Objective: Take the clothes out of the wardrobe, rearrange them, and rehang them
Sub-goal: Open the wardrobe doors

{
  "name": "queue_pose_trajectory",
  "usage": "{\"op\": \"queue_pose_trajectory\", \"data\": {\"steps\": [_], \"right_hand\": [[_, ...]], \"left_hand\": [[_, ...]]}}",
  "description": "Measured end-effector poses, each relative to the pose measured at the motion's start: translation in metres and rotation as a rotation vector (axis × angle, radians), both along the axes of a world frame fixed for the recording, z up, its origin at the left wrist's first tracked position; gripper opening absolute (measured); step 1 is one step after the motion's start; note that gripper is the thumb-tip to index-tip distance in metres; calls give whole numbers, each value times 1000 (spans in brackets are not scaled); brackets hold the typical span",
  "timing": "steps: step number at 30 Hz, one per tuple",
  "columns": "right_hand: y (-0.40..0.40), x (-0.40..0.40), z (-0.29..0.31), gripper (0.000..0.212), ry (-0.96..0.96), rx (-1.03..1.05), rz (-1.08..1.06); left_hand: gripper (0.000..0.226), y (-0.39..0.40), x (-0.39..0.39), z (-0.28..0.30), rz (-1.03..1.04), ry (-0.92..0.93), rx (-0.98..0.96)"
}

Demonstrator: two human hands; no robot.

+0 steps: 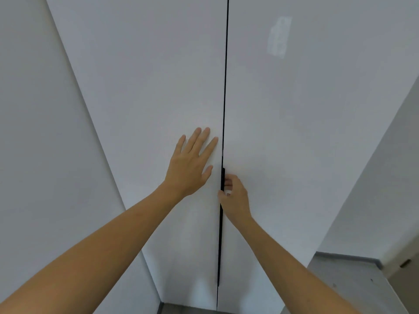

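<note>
A white wardrobe fills the view, its two tall doors closed. The left door [145, 91] and the right door [306, 132] meet at a thin dark seam. A slim black handle strip [220, 245] runs down that seam. My left hand [191, 163] lies flat on the left door, fingers straight and spread, just left of the seam. My right hand [233, 197] curls its fingers round the black handle at the right door's edge. No clothes are visible; the doors hide the inside.
A white wall [29, 132] stands at the left, and another white wall [385, 177] at the right beside the wardrobe. Grey floor [344, 282] with a grey skirting shows at the lower right. A pale door edge with a latch [405, 262] is at the far right.
</note>
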State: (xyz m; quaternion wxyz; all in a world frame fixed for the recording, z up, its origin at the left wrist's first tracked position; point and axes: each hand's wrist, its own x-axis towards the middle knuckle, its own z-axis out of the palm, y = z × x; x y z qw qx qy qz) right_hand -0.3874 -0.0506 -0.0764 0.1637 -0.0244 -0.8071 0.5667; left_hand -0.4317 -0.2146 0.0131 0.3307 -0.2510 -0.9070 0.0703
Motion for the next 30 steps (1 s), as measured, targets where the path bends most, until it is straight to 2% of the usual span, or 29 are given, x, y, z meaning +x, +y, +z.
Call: {"op": "queue_pose_trajectory", "data": {"steps": [10,15,21,30], "right_hand": [[-29,16,9,17,-48,43,-268],[-34,48,13,18,-57,104,-328],[-22,107,13,18,-48,159,-312],[14,222,13,22,-52,153,-271]], "left_hand": [[82,-8,-24,-8,-269,17,-12],[76,-5,-15,-3,-363,-49,3],[68,7,41,-8,-641,-173,297],[70,25,156,8,-670,-120,279]]}}
